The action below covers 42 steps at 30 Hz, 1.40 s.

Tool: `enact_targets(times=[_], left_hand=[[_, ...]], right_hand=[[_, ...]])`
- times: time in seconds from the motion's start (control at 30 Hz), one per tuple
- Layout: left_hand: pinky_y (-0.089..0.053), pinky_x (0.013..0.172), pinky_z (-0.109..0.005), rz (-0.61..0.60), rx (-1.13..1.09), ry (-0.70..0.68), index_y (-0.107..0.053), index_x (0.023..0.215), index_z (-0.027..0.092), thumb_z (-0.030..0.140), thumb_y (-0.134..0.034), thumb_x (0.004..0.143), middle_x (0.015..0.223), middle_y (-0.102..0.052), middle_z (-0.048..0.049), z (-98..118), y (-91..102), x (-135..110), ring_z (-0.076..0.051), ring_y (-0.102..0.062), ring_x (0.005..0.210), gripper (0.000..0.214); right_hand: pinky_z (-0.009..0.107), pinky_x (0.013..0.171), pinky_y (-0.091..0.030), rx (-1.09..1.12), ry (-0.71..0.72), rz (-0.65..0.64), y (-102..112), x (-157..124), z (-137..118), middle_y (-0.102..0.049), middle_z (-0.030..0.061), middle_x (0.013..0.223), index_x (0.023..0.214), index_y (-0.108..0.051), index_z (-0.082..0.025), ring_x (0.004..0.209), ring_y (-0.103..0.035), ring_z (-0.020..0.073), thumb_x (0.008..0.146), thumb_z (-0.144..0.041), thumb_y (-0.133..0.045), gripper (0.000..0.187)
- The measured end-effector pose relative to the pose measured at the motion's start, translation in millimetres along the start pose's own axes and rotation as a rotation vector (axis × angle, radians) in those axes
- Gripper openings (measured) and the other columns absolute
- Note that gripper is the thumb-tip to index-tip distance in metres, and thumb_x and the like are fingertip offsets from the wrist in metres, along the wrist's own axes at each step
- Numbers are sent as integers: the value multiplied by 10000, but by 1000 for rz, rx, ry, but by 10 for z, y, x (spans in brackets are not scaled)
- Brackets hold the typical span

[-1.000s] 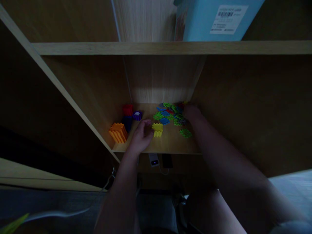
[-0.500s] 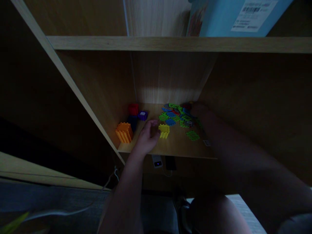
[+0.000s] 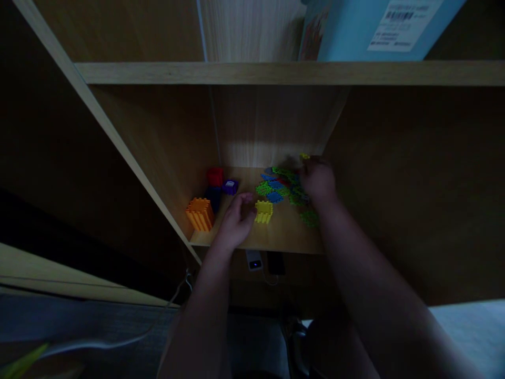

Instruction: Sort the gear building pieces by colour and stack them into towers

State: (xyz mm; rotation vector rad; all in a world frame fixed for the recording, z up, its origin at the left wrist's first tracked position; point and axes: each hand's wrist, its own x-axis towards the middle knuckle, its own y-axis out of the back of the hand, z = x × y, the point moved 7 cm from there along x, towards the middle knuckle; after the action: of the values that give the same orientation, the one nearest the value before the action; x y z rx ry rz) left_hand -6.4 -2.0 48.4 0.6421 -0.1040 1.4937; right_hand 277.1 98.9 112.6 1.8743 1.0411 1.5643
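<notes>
My left hand [image 3: 238,220] rests over the shelf with fingers curved and apart, nothing between them. Its thumb is right beside a yellow notched plastic block [image 3: 263,211], perhaps touching it. My right hand [image 3: 320,180] is raised over the right side of a heap of green, blue and red toothed plastic pieces [image 3: 276,185]. A small yellow plastic piece [image 3: 304,156] sticks out from its fingertips; the rest of the piece is hidden. Below that hand lies a loose green piece [image 3: 310,218], partly covered by the forearm.
At the left stand an orange notched block [image 3: 200,214], a red block [image 3: 215,177], a dark blue block [image 3: 213,199] and a purple block [image 3: 230,187]. An upper shelf board [image 3: 252,73] bears a light blue box [image 3: 355,31]. Under the lower shelf are a white device [image 3: 254,260] and a dark one [image 3: 275,263].
My right hand has come up and left out of the heap's right side, with a yellow piece now showing at its fingertips. My left hand stays beside the yellow block.
</notes>
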Motion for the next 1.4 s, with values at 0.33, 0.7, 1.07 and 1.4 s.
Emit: enact_targets(times=[0.33,0.7,1.07,1.4], left_hand=[[-547,1197,-519,32,17,-2,-622,1323,256,285,-628,1038,1373,-742,-100,-51,19,-22,-261,-711,1314,287],[-536,1210,-503,27,58,-9,-637,1322,253,326,-622,1055,1394,-734,-97,-45,5,-32,-258,-700,1334,277],[-543,1198,-494,59,60,-54,-639,1357,266,374,-630,1077,1388,-739,-90,0,56,-50,-257,-702,1332,300],[-537,1197,-465,24,54,-260,-682,1408,315,345,-703,1059,1440,-697,-87,305,85,-137,-265,-659,1382,351]], right_hand=[[463,1011,-556,83,13,-183,-16,-1140,-328,-825,125,1042,956,-778,-259,1069,-733,338,1010,-293,-598,191],[532,1115,-505,114,-75,-124,-155,-1181,-149,-767,196,1209,1176,-719,-189,1228,-653,404,947,-409,-764,321],[485,947,-604,650,-160,-25,138,-1180,-202,-799,93,1062,1082,-682,-266,1011,-749,313,921,-528,-804,331],[338,729,-580,1189,-93,-388,371,-1276,-813,-750,8,885,907,-696,-264,795,-685,193,769,-622,-951,460]])
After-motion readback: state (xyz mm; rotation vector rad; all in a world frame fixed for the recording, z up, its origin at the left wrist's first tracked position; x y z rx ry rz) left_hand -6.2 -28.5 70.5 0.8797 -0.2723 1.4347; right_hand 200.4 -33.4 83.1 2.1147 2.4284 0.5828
